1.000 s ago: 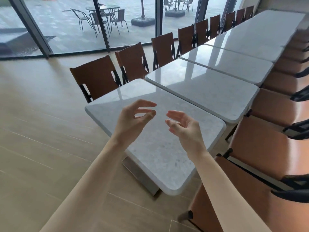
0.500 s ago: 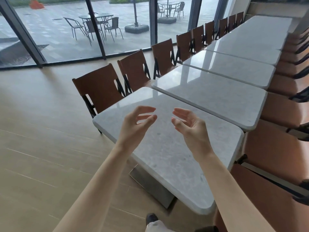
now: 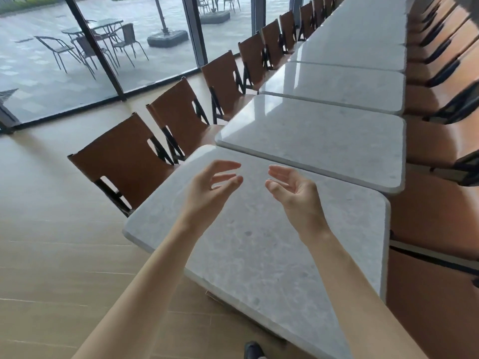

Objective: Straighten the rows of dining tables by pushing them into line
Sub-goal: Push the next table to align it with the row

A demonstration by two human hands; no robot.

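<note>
place: likely restaurant | row of marble tables (image 3: 311,141) | chairs (image 3: 124,172) | patio seating (image 3: 85,47)

floor (image 3: 64,255): pale wood planks
standing on it: row of marble tables (image 3: 324,141), brown chairs (image 3: 124,174) along both sides

Two bare forearms without sleeves, left hand (image 3: 207,193), right hand (image 3: 298,195), no rings or watch visible, dark shoe toe (image 3: 252,350)

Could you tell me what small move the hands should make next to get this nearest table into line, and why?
Probably lower both hands onto the nearest table and take hold. The left hand and right hand hover open above it, gripping nothing, while its top sits skewed against the next table.
</note>
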